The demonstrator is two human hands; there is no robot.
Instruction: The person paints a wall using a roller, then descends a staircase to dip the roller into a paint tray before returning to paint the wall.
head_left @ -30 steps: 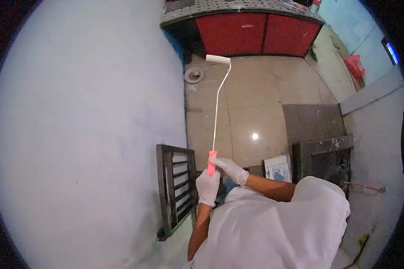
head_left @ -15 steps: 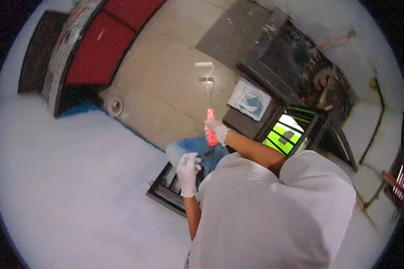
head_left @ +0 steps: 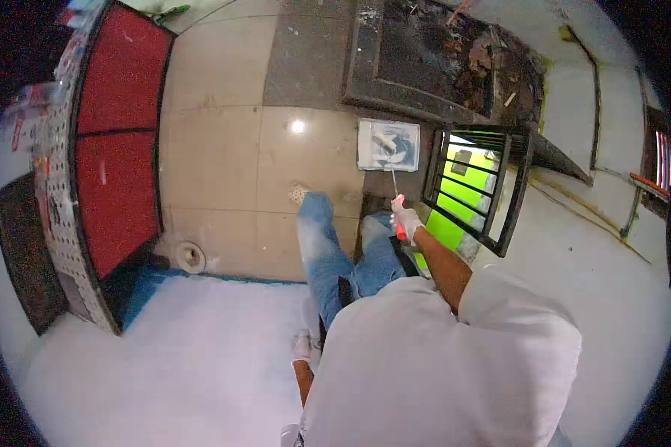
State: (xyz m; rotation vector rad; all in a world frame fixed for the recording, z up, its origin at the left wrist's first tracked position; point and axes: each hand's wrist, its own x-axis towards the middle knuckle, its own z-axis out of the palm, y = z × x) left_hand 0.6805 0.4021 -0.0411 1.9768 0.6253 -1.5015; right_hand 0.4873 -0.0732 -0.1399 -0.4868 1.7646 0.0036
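- The right hand (head_left: 405,222) grips the pink handle (head_left: 401,232).
- The roller head (head_left: 385,141) overlaps the tray (head_left: 363,147).
- The left hand (head_left: 301,347), near the wall (head_left: 164,365): cannot tell its grip.

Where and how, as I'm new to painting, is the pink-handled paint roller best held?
Probably round its pink handle, from the wearer's side, as the right hand does: that thick end points there, while the thin metal rod leads to the white cylindrical sleeve.

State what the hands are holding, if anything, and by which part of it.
The right hand holds a paint roller by its pink handle. Nothing can be seen in the left hand.
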